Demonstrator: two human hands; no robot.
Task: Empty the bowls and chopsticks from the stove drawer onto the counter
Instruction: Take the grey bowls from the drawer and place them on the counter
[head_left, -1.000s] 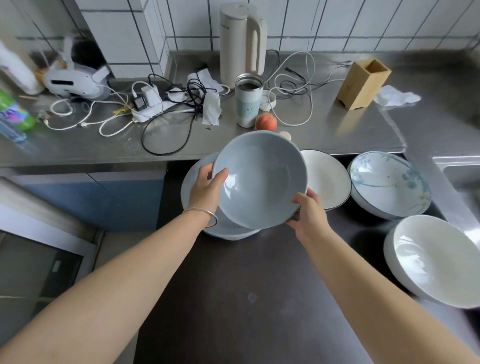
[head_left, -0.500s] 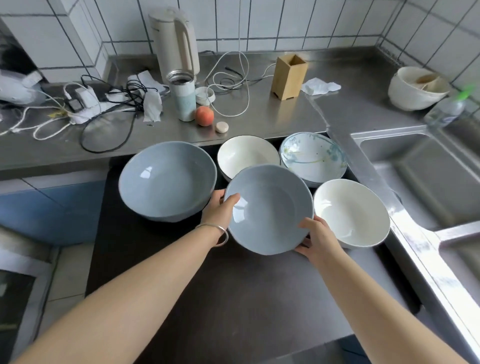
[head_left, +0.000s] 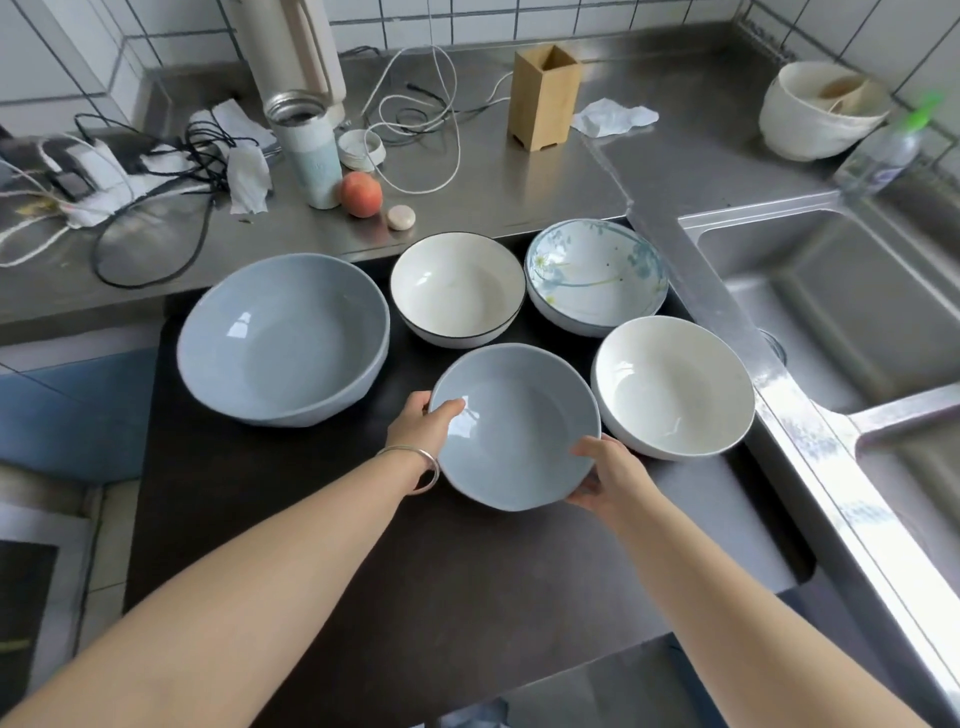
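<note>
A small grey-blue bowl sits low over the dark surface, held by both hands. My left hand grips its left rim with the thumb inside. My right hand holds its lower right rim. A large grey-blue bowl rests to the left. Behind stand a white bowl with a dark rim and a blue-patterned bowl. A plain white bowl stands right beside the held bowl. No chopsticks are visible.
The steel counter behind holds a tumbler, a peach, cables, tissues and a wooden holder. A steel sink lies right, with a white pot and bottle behind it.
The small grey-blue bowl has been lifted off the large one and carried right and down, in front of the white bowls. The view has swung right toward the sink.
</note>
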